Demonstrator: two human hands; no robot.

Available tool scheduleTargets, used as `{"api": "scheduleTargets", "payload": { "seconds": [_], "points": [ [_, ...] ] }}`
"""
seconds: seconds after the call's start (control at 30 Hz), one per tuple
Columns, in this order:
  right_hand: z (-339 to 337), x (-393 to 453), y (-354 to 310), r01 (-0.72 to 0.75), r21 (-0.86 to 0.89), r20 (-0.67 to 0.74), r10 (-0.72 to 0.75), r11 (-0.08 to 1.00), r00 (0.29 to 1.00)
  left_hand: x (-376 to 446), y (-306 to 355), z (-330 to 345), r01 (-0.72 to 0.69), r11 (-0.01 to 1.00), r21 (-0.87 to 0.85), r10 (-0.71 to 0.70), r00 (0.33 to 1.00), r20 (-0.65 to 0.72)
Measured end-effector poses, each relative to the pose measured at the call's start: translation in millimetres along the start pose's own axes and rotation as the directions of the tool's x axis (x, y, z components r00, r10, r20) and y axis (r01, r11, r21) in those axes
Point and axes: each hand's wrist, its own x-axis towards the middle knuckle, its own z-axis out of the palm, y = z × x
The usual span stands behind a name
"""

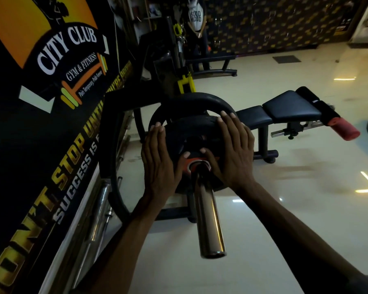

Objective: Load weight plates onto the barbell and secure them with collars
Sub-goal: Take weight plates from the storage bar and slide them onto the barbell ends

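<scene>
A chrome barbell sleeve (208, 217) points toward me at the centre. A small black weight plate (191, 132) with an orange hub (186, 166) sits on the sleeve. Behind it is a larger black plate (195, 100). My left hand (159, 162) lies flat against the small plate's left side, fingers spread along its rim. My right hand (232, 149) presses flat on its right side, thumb next to the hub. Neither hand closes around anything. No collar shows on the sleeve.
A black banner wall (51, 102) runs along the left, with spare chrome bars (102, 211) leaning at its foot. A black padded bench (285, 109) with a red roller stands to the right. Rack frames and a person stand at the back. Pale glossy floor spreads right.
</scene>
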Motion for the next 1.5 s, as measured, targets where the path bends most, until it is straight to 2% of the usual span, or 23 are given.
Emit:
{"api": "scheduleTargets", "payload": {
  "seconds": [0.2,0.4,0.6,0.7,0.83,1.03,1.2,1.37,1.5],
  "points": [
    [47.4,40.5,28.4,-0.042,-0.057,0.067,0.046,0.997,0.997,45.9,-30.5,43.2,-0.024,0.995,0.101,0.017,0.997,0.073],
    [50.6,41.6,30.9,-0.031,-0.094,0.065,0.037,0.995,0.997,44.8,-33.1,46.7,-0.005,0.989,0.149,-0.008,0.996,0.086],
    [27.0,39.7,19.4,-0.08,-0.049,0.195,0.088,0.996,0.977,47.9,-20.6,17.7,0.04,0.999,0.008,-0.041,0.97,0.239],
    [0.8,35.2,10.4,-0.137,0.042,0.318,0.117,0.99,0.941,45.5,-12.1,-16.6,0.086,0.994,-0.069,-0.054,0.926,0.374],
    [-45.0,5.9,-15.1,-0.228,0.074,0.408,0.179,0.971,0.895,25.0,-0.2,-66.9,0.122,0.987,-0.103,-0.064,0.895,0.441],
    [-108.7,-76.9,-66.2,-0.314,-0.012,0.398,0.293,0.949,0.869,-55.9,11.6,-125.0,0.237,0.958,-0.162,-0.111,0.826,0.552],
    [-158.9,-149.4,-101.6,-0.405,-0.127,0.429,0.419,0.905,0.8,-134.9,22.7,-159.1,0.339,0.933,-0.117,-0.183,0.73,0.658],
    [-209.1,-211.2,-109.4,-0.457,-0.215,0.462,0.502,0.863,0.731,-192.7,58.9,-164.3,0.37,0.925,-0.087,-0.185,0.638,0.748],
    [-244.7,-250.0,-90.1,-0.498,-0.261,0.449,0.561,0.827,0.696,-220.5,109.1,-147.5,0.366,0.927,-0.085,-0.149,0.566,0.811]
  ]
}}
